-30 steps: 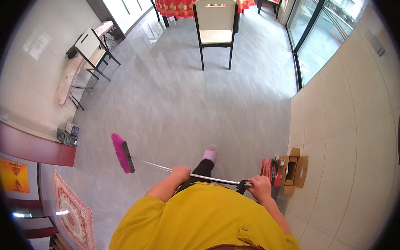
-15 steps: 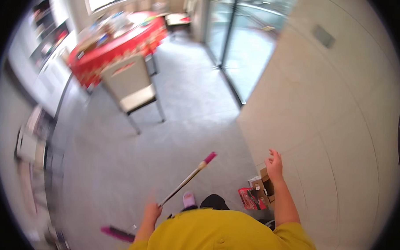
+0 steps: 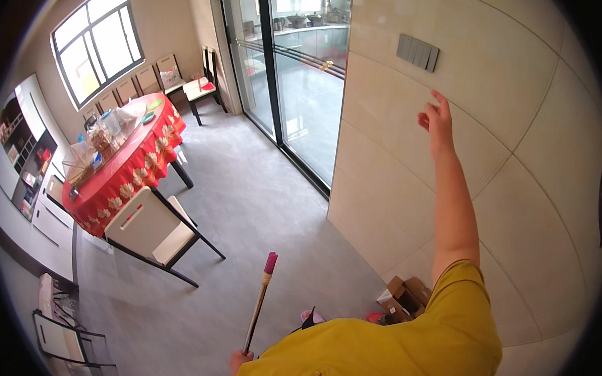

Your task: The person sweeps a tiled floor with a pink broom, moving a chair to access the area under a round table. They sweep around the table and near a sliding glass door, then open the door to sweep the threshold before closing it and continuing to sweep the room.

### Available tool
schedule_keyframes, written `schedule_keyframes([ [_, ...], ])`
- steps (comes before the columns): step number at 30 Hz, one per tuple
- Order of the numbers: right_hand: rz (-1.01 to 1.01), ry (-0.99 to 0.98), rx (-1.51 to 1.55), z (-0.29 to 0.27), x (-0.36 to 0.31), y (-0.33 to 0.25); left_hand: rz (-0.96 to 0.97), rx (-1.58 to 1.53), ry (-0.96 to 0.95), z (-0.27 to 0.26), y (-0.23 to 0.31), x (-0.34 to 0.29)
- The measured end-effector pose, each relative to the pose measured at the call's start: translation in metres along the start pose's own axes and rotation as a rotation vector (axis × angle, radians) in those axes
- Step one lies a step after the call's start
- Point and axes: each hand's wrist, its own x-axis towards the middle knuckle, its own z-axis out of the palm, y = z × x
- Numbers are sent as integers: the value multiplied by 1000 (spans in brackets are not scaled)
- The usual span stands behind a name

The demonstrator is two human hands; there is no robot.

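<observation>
My left hand (image 3: 240, 359) is closed around the handle of a broom (image 3: 257, 312) at the lower middle. The handle stands tilted, its magenta tip pointing away from me; its lower end is out of view. My right hand (image 3: 438, 123) is raised at the end of an outstretched arm, in front of the tiled wall. The index finger is extended and the other fingers are partly bent, with nothing held. Just beyond the fingertip is a grey panel of wall switches (image 3: 418, 53); a gap shows between them.
A dining table with a red cloth (image 3: 126, 175) stands at left, a white chair (image 3: 144, 229) before it. Sliding glass doors (image 3: 304, 102) stand ahead. Cardboard boxes (image 3: 403, 299) sit by the wall near my right side. Another chair (image 3: 60, 339) is at lower left.
My right hand has risen from low by the boxes toward the switch panel. The broom handle has swung more upright, still in my left hand. The view has shifted, bringing the window and switches lower.
</observation>
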Motion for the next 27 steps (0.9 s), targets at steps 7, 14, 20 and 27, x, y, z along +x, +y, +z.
schedule_keyframes([
  [7, 39, 23, -84, 35, 91, 6, -47, -96, 94, 11, 32, 13],
  [14, -32, 90, -169, 23, 105, 36, -56, -126, 128, 12, 42, 14],
  [20, -136, 161, -105, 39, 101, 52, -26, -172, 171, 12, 32, 27],
  [27, -220, -107, -123, 85, 23, 91, -81, 3, 156, -3, 59, 3],
])
